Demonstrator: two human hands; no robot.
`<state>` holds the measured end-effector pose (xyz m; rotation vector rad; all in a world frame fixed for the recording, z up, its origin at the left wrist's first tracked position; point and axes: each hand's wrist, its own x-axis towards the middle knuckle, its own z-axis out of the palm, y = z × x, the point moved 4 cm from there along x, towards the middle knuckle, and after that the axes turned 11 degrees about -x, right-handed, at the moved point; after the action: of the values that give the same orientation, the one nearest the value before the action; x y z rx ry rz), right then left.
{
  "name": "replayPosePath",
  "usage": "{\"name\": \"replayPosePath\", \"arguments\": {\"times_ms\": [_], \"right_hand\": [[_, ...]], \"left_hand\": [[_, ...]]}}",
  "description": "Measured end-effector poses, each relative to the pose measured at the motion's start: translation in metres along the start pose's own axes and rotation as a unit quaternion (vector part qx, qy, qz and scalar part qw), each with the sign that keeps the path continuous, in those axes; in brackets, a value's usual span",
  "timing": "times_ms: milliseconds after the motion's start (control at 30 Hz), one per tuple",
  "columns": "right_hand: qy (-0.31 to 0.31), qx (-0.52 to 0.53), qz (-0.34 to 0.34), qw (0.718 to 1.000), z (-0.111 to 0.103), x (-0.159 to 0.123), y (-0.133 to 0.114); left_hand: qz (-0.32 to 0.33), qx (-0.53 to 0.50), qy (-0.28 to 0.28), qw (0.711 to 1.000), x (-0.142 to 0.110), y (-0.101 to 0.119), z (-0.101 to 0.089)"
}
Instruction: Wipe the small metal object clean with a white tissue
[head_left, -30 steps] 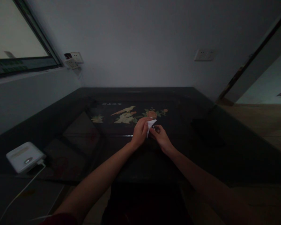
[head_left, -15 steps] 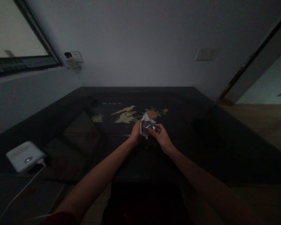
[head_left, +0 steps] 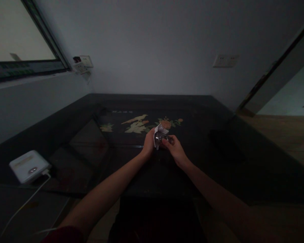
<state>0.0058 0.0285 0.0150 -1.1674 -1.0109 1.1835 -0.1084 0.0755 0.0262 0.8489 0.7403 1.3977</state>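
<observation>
In front of me, above the dark glossy table (head_left: 131, 168), both of my hands meet around one small object. My left hand (head_left: 149, 141) is closed on a crumpled white tissue or cloth (head_left: 162, 129), which wraps the object's far and left sides. My right hand (head_left: 176, 146) grips the object's right side, its thumb lying across the front. The object (head_left: 158, 137) is shiny, see-through or mirror-like, perhaps a glass cup; dim light hides its exact kind. Several of my fingers are out of sight behind it.
A white box-shaped device (head_left: 29, 167) with a white cable (head_left: 27, 202) stands at the left. Some dark flat thing (head_left: 225, 145) lies on the right. A bird-and-flower picture (head_left: 136, 125) decorates the tabletop. Wall sockets (head_left: 225, 60) are beyond the table.
The object has turned slightly between my hands, and the white tissue or cloth sits a little differently around it. The whole view has shifted slightly.
</observation>
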Motion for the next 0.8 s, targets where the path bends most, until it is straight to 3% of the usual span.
{"name": "replayPosePath", "arguments": {"times_ms": [100, 200, 333, 467, 633, 800], "right_hand": [[0.008, -0.003, 0.006, 1.0, -0.001, 0.0, 0.003], [0.015, -0.01, 0.004, 1.0, -0.002, 0.0, 0.004], [0.015, -0.008, 0.014, 1.0, -0.001, 0.0, 0.005], [0.024, -0.001, 0.029, 0.999, -0.001, -0.001, 0.005], [0.009, 0.023, 0.029, 0.999, -0.001, -0.001, 0.003], [-0.012, 0.039, 0.023, 0.999, -0.001, 0.0, 0.001]], "left_hand": [[0.108, 0.095, -0.063, 0.988, -0.009, 0.013, 0.005], [0.191, 0.18, -0.128, 0.957, -0.019, 0.022, 0.012], [0.225, 0.225, -0.164, 0.934, -0.021, 0.024, 0.016], [0.163, 0.179, -0.108, 0.964, -0.011, 0.015, 0.009], [0.01, 0.017, -0.029, 0.999, 0.003, -0.007, -0.001], [-0.134, -0.16, 0.042, 0.977, 0.001, -0.024, 0.0]]}}
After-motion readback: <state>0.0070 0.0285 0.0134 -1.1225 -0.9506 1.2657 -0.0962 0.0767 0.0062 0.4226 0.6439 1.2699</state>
